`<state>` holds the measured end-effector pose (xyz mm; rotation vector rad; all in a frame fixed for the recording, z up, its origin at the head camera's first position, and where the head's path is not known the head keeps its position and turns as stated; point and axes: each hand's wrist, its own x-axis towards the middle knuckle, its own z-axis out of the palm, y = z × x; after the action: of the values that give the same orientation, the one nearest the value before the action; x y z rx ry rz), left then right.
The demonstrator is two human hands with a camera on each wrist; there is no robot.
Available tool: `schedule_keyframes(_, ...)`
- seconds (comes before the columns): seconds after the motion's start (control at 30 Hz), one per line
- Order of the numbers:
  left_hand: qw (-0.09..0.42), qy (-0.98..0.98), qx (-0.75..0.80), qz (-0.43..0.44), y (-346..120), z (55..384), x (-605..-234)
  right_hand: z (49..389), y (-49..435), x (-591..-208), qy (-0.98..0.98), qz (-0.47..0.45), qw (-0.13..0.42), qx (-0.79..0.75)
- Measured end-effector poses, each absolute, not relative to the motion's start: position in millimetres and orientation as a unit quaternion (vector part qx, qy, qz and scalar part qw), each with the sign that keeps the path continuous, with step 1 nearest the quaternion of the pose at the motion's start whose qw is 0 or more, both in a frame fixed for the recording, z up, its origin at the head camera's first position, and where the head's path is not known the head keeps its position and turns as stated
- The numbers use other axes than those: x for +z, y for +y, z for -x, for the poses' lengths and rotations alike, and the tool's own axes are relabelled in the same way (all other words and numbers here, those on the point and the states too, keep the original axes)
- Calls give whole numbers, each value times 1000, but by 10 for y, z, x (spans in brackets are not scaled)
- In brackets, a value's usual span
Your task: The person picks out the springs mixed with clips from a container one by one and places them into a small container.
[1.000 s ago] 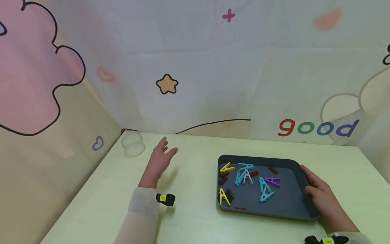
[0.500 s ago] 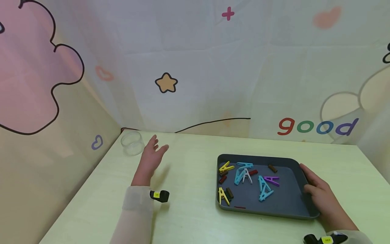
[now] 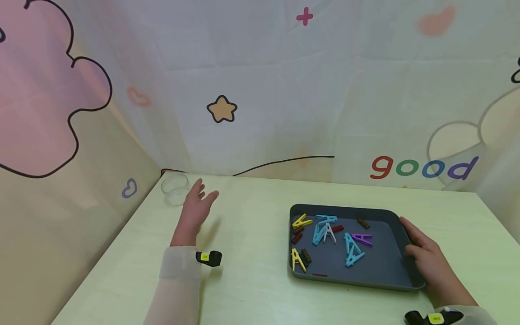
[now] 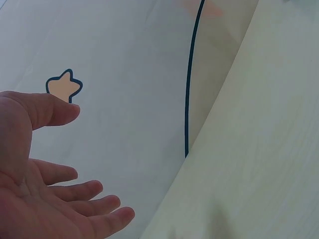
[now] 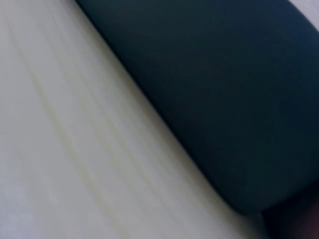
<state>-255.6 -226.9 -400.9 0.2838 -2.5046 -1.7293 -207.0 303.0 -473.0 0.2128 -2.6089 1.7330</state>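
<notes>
Grey tray [image 3: 390,266]: pinches its three-o'clock edge with right grip [image 3: 427,259]; holds left grip [image 3: 195,209] outstretched and spread toward twelve o'clock, just beside clear container [image 3: 174,188].

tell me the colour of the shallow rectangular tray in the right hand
Dark grey; the shallow rectangular tray shows best in the head view.

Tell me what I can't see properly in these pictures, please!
- Head view: some fingers of the right grip, hidden by the tray.
- Head view: whether the left grip touches the clear cup; it overlaps the edge.
- Head view: writing on the yellow label, too small to read.
- Left wrist view: the bottom of the star, hidden by the thumb.
- Right wrist view: much of the tray, cut off by the picture's edge.
</notes>
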Motion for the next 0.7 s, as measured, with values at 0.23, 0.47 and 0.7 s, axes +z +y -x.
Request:
schedule_keyframes(0.23,33,-815,-568,-110,-2320,2542,-3981,2068,3027,-4722,-827,-61,-12,559)
schedule_keyframes(0.47,31,-819,-560,-119,-2366,2546,-3988,2071,3019,-4718,-828,-54,-15,558)
schedule_keyframes(0.7,46,-814,-565,-123,-2417,2542,-3992,2080,3019,-4719,-829,-53,-17,556)
